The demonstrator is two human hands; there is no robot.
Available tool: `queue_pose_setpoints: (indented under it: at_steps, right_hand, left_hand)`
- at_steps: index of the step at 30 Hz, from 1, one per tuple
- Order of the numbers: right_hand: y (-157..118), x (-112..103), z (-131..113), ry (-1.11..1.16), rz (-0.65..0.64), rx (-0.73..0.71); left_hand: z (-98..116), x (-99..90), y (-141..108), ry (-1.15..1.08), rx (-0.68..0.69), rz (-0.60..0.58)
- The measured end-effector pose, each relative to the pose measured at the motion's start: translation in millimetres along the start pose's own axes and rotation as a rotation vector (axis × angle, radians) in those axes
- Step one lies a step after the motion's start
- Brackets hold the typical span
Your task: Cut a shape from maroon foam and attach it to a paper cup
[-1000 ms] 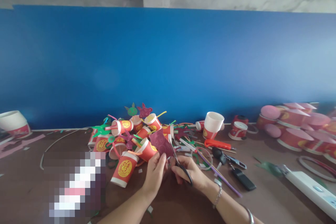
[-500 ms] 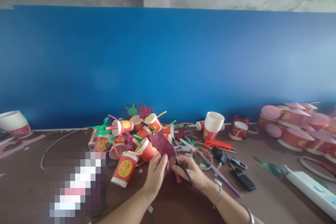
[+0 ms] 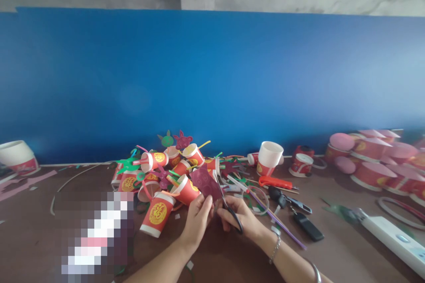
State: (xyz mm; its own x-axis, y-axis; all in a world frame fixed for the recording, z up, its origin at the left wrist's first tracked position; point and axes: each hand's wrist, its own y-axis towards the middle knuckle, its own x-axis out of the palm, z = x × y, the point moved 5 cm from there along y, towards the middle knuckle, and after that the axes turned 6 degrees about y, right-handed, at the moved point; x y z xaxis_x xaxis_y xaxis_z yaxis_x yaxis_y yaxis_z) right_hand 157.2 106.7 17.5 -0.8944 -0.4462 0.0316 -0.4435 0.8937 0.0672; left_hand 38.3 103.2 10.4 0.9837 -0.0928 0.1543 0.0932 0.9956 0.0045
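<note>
A dark maroon sheet of paper [image 3: 206, 182] with faint outlines drawn on it is pinched in my left hand [image 3: 198, 217]. My right hand [image 3: 239, 217] grips a pair of scissors [image 3: 236, 219] by its black handles, and the blades point up along the sheet's right edge. Whether the blades are biting into the paper, I cannot tell. Just beyond and left of my hands lies a heap of red paper cups, among them a tipped cup [image 3: 187, 190] and a nearer cup [image 3: 158, 213] with a yellow print. Green and maroon paper animal cutouts [image 3: 183, 140] stick up from the heap.
Right of my hands lie a purple straw [image 3: 288, 227], a red-orange cutter [image 3: 276, 182] and keys with a black fob [image 3: 308, 226]. A white cup stack [image 3: 270, 155] stands behind them. Pink-topped cups [image 3: 373, 176] and a white power strip [image 3: 395, 241] are far right. A blue panel [image 3: 212, 84] rises behind.
Almost nothing differs. The maroon paper has shifted very slightly in my left hand, while the scissors and my right hand keep nearly the same place.
</note>
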Motion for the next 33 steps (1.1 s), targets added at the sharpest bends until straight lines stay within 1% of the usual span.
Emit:
queue_pose_setpoints:
  at_steps: [6,11,18,26,33]
  right_hand:
    - [-1,-1,-4,-0.009,-0.003,-0.034]
    - [0,-1,-4,-0.019,0.005,-0.028]
    - [1,-1,-4,-0.035,0.005,-0.009]
    - [0,-2,-3,-0.031,-0.017,0.004]
    - [-1,0,-8,-0.060,-0.016,0.019]
  left_hand:
    - [-3,0.2,0,0.004,-0.011,-0.012]
    - [-1,-0.9,-1,-0.041,-0.048,0.027]
    - [-2,-2.3,0,-0.030,-0.044,0.020]
    - [-7,-7.1,3,0.020,0.033,0.026]
    - [-10,-11.6,4,0.049,0.085,0.065]
